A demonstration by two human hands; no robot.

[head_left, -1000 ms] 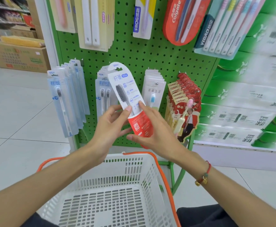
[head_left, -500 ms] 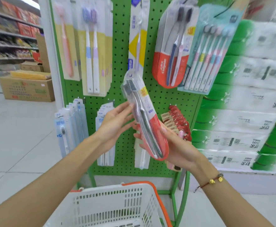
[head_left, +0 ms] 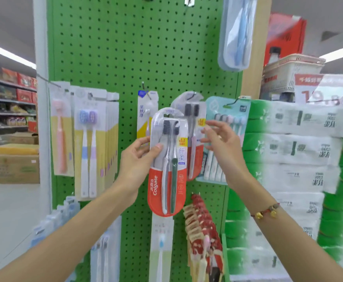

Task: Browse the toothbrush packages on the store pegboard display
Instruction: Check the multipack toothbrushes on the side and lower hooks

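**Store aisle, green pegboard: toothbrush stock at hand**

Store aisle setting, green pegboard (head_left: 126, 58) straight ahead of you, items listed nearest first.

1. Your left hand (head_left: 135, 159): raised, thumb across the front of the Colgate twin pack (head_left: 167, 165), fingers curled behind its left edge, gripping it upright.
2. Colgate twin pack: clear blister over a red lower card, two dark-bristled brushes side by side, held just in front of the board, between your two hands.
3. Your right hand (head_left: 222, 147): fingers spread and relaxed, holding nothing, hovering just right of the held pack and in front of the hanging stock. Red cord bracelet (head_left: 265, 211) with gold beads on that wrist.
4. Second Colgate pack (head_left: 195, 123): hanging on a peg directly behind the held one, partly covered by it.
5. Teal multi-brush pack (head_left: 225, 119): on the peg to the right, behind your right hand.
6. Yellow-card packs (head_left: 93, 143): pastel brushes, stacked on pegs at the board's left.
7. Red-card packs (head_left: 202, 226): fanned row, lower right of the board.
8. Blue pouch pack (head_left: 235, 33): top right peg.
9. Tissue bundles (head_left: 300, 159): green and white, stacked right of the board; blurred.
10. Shelves (head_left: 8, 102) of goods, far left.
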